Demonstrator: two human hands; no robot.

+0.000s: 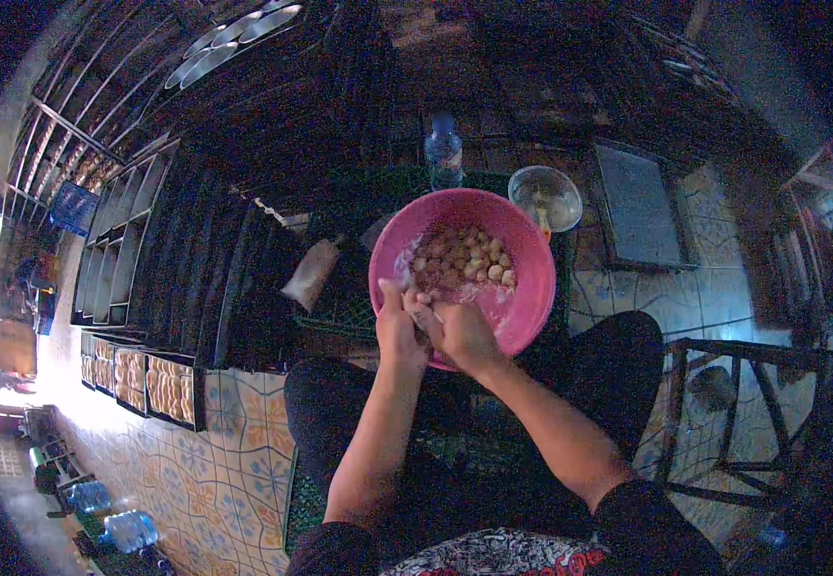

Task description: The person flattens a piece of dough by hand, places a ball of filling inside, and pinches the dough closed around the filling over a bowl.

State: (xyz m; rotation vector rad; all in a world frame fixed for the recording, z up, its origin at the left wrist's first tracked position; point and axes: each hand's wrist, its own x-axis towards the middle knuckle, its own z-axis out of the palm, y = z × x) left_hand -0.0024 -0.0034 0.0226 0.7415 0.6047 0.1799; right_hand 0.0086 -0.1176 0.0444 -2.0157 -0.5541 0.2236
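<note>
A pink basin (535, 278) stands in front of me, with many small pale round balls (474, 254) and brownish crumbly matter inside. My left hand (399, 322) and my right hand (460, 331) meet over its near left rim, fingers closed together. Something whitish shows between them, too small to make out. White powder or paste smears the basin's inner wall. Behind the basin stands a blue-tinted plastic bottle (444, 154). At its right is a clear bowl (546, 197) with an orange-handled utensil. A plastic bag (313, 273) of pale contents lies to the left.
Black trays of pale rolls (169, 389) stand at the left, below a rack (119, 245). A flat grey tray (639, 204) lies at the right, with a dark metal frame (724, 413) nearer. Large water bottles (129, 530) lie at lower left. The floor (205, 461) is tiled.
</note>
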